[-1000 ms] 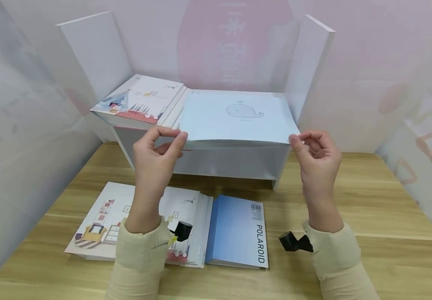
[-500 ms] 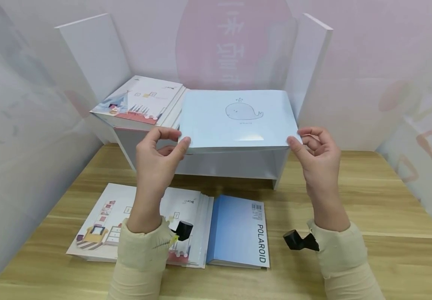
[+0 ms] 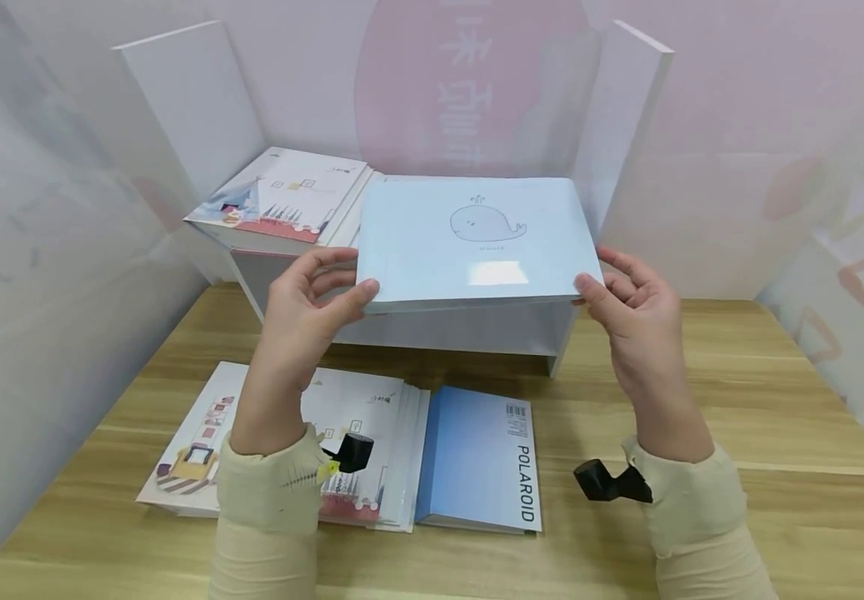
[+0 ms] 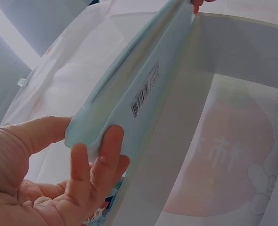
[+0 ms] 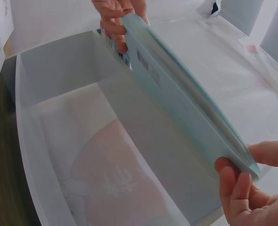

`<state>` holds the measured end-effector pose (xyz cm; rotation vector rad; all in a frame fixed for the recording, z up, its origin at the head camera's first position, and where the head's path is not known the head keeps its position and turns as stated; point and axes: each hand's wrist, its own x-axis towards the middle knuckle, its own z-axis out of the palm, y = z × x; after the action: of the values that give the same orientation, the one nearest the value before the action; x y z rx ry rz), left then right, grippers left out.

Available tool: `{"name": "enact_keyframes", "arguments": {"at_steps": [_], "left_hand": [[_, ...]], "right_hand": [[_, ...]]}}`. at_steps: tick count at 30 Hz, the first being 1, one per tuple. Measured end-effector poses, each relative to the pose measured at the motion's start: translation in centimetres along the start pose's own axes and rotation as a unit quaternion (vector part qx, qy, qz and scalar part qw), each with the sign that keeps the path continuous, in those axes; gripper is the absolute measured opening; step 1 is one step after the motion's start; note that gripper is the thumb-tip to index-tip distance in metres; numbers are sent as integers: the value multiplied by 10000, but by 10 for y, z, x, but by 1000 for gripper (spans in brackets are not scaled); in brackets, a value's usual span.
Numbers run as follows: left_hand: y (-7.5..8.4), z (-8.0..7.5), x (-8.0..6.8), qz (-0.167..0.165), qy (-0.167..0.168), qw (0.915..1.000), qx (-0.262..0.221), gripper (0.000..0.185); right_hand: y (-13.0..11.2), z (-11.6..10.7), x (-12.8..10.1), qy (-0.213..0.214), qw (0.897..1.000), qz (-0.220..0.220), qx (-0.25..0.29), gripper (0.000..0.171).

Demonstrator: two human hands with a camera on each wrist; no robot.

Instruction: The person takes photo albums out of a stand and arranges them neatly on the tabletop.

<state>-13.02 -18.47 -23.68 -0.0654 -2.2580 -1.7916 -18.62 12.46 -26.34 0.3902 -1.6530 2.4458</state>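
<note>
Both hands (image 3: 304,304) raised, fingers pinching.

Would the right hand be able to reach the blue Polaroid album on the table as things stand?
Probably not right away: the right hand is gripping the whale book. The Polaroid album lies uncovered below, so once freed the way looks open.

Place: we take this for a staged desk booth.
Surface: we see a wooden desk (image 3: 739,417).
Surroundings: pale printed screens (image 3: 42,250) close us in.
Furnishing: a white shelf unit (image 3: 476,325) and photo albums (image 3: 476,454).
</note>
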Motion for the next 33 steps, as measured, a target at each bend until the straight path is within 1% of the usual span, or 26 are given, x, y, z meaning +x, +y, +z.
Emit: {"name": "enact_keyframes", "arguments": {"at_steps": [2, 7, 9, 14, 19, 23, 27, 30, 33], "left_hand": [[0, 0, 0, -30, -85, 9999, 56, 51], [-1, 0, 0, -25, -209, 9997, 131, 54], [-1, 0, 0, 24, -235, 9997, 100, 55], [-1, 0, 0, 138, -300, 9995, 23, 56], [1, 0, -1, 174, -367, 9992, -13, 57], [2, 0, -2, 184, -463, 9988, -27, 60], [3, -1, -2, 215, -655, 9976, -38, 64], [3, -2, -4, 232, -772, 9967, 0, 66], [3, -4, -5, 242, -805, 9964, 75, 67]], "right_hand": [[-2, -1, 0, -70, 9999, 97, 72, 55], [-4, -3, 0, -139, 9985, 493, 199, 45], [-4, -3, 0, -247, 9977, 592, 216, 39], [-4, -3, -1, -580, 9970, 513, 70, 39], [-5, -1, -3, -729, 9962, 480, -49, 40], [-5, 0, -4, -771, 9956, 523, 10, 41], [-6, 0, -5, -809, 9955, 481, 95, 42], [-7, -1, -6, -907, 9948, 414, 203, 47], [-9, -1, -7, -1006, 9936, 370, 353, 53]]}}
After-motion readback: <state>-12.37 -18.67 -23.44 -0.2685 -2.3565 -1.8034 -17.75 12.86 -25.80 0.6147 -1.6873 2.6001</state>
